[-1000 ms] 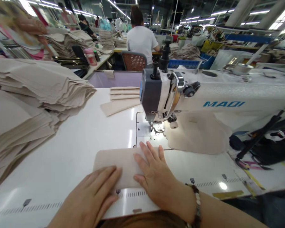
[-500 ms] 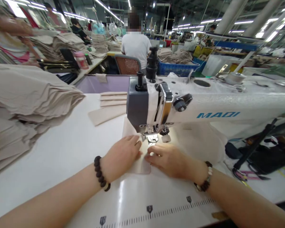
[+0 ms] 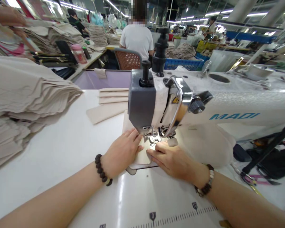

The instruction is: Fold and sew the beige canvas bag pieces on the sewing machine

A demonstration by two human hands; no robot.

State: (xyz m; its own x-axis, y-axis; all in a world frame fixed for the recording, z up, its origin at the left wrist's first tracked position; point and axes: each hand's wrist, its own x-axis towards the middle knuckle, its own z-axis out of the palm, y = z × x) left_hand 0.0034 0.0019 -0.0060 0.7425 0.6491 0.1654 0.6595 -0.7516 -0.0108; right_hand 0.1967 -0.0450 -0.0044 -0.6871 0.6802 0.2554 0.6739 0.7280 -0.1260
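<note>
A beige fabric piece (image 3: 140, 157) lies under the presser foot (image 3: 154, 138) of a white MAQI sewing machine (image 3: 204, 104). My left hand (image 3: 122, 153) rests flat on the fabric's left side, fingers stretched toward the needle. On the right side my right hand (image 3: 172, 158) presses the fabric just in front of the foot, fingers together and flat. Both wrists wear bead bracelets. The far end of the fabric runs behind the machine head and is partly hidden.
A tall stack of beige fabric (image 3: 26, 95) fills the left of the table. Several folded beige strips (image 3: 109, 101) lie behind the machine head. More beige cloth (image 3: 204, 142) sits under the machine arm. A person in a white shirt (image 3: 137, 38) sits ahead with their back turned.
The fabric went from lying near the table's front edge to sitting under the presser foot. Both hands moved forward with it, and in the last half second it fed further back.
</note>
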